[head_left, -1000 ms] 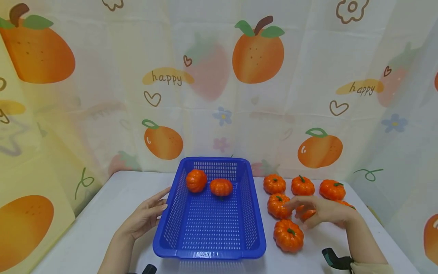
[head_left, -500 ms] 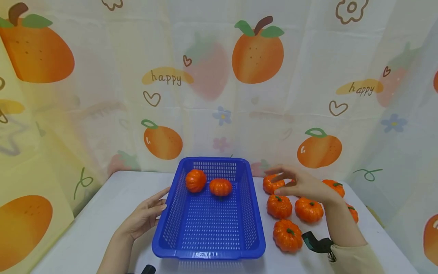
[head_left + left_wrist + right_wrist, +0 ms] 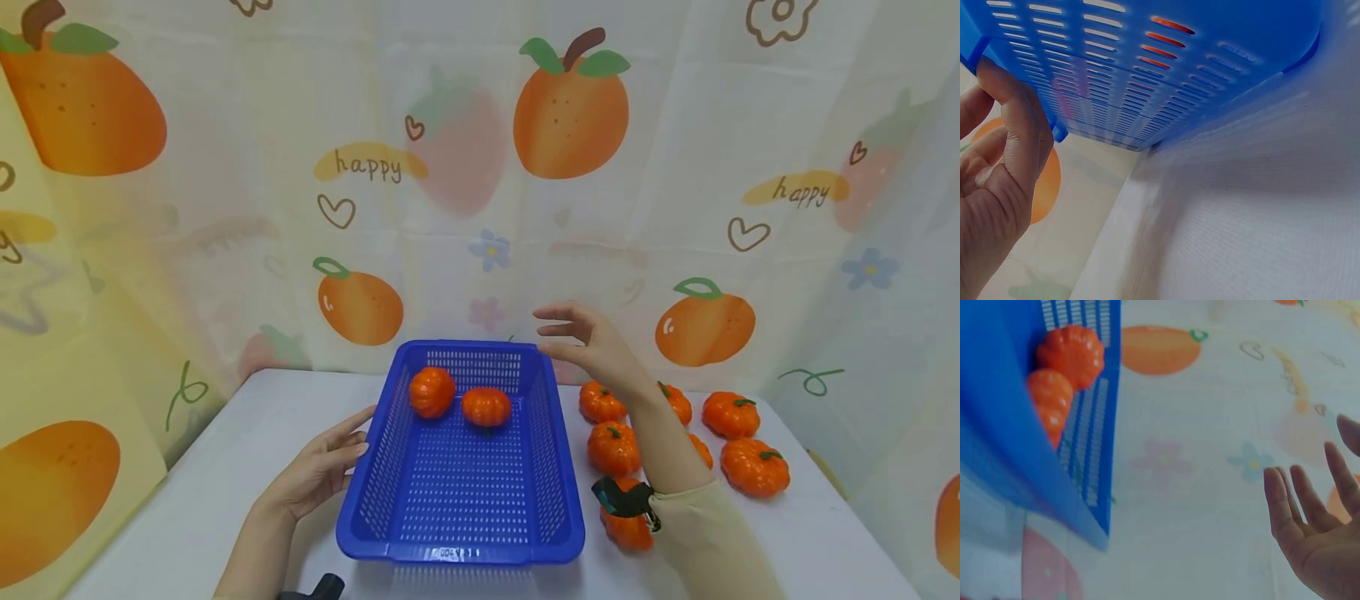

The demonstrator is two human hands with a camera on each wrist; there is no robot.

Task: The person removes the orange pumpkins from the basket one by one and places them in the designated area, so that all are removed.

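Observation:
A blue perforated plastic basket [image 3: 465, 492] stands on the white table, with two small orange pumpkins in its far part: one on its side [image 3: 432, 392] and one beside it [image 3: 486, 407]. My left hand [image 3: 318, 471] is at the basket's left side, its fingertips touching just at the rim; in the left wrist view the loosely bent fingers [image 3: 1022, 131] reach up to that rim. Raised above the basket's far right corner, my right hand [image 3: 588, 342] has its fingers spread apart and holds nothing. The right wrist view shows this empty hand [image 3: 1322, 544] apart from the basket.
Several more orange pumpkins with green stems stand right of the basket, among them a near right one [image 3: 754, 468] and a far right one [image 3: 731, 414]. My right forearm partly covers others. A fruit-printed curtain [image 3: 465, 275] hangs behind the table [image 3: 187, 483].
My right hand has moved from over the pumpkins on the right, up and leftward to the basket's far right corner. My left hand, the basket and the pumpkins stay in place.

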